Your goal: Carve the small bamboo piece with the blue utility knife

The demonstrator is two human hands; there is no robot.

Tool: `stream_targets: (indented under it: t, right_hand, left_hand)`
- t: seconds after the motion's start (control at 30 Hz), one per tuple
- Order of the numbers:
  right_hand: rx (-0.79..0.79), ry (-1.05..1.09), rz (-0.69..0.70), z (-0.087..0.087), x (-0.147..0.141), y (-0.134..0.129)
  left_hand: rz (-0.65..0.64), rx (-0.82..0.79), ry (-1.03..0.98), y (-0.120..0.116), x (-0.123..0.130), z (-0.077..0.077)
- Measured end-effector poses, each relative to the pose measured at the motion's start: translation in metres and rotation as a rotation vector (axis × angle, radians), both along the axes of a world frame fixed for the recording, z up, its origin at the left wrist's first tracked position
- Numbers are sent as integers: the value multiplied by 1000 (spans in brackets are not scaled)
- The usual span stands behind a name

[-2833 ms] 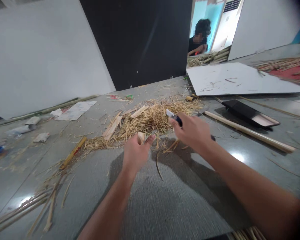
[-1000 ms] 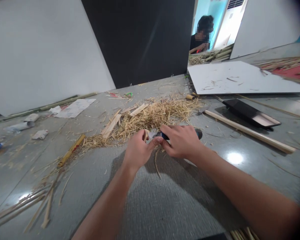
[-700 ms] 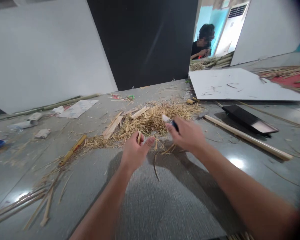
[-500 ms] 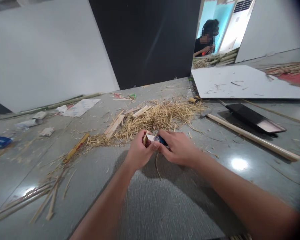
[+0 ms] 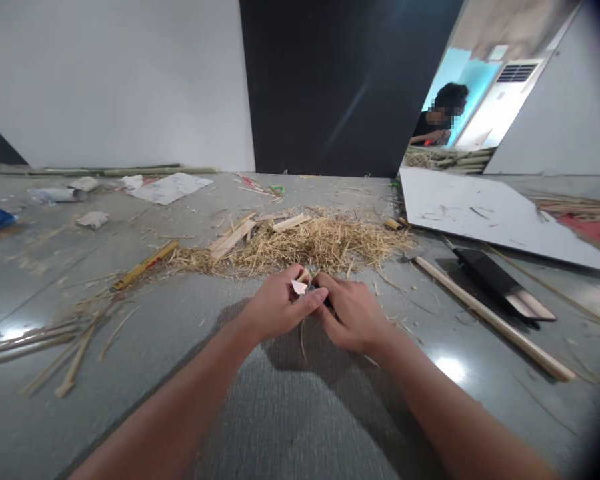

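My left hand [image 5: 276, 309] grips a small pale piece of bamboo [image 5: 303, 275], its thumb lying across the blade. My right hand [image 5: 353, 313] holds a knife [image 5: 301, 287] with a dark handle; only the light blade tip shows between the two hands. Both hands touch each other low over the grey floor, just in front of a heap of straw-coloured shavings [image 5: 310, 243]. A thin curled shaving [image 5: 301, 337] hangs below the hands.
Split bamboo strips [image 5: 233, 238] lie in the heap; a yellow stick [image 5: 145, 265] and long splinters [image 5: 55, 347] lie left. A long pale pole [image 5: 490, 317], a dark tray [image 5: 497, 283] and a white board [image 5: 485, 213] are right. Papers [image 5: 167, 188] sit far left. Another person [image 5: 437, 123] sits beyond the opening.
My right hand swung out with the knife, then came back against the piece in my left hand. The hands now sit pressed together, and the view has turned left and tilted up.
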State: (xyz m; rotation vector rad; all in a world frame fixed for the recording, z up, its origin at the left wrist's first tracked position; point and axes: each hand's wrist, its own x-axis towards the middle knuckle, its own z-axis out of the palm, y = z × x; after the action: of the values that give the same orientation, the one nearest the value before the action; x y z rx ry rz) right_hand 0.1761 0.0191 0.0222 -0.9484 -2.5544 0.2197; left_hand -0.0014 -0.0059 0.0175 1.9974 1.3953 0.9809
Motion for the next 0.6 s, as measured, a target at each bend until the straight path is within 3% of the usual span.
stream_targets:
  t: [0.2,0.43,0.6]
  right_hand:
    - [-16,7,0,-3,0,1]
    - [34,-74,-34,2,3,4]
    - [105,-146,-136,8,6,5]
  left_hand:
    - [11,15,50,-1,-1,0]
    - [-165,91,-11,0,-5,-2]
    - [-120,58,74,2,-4,0]
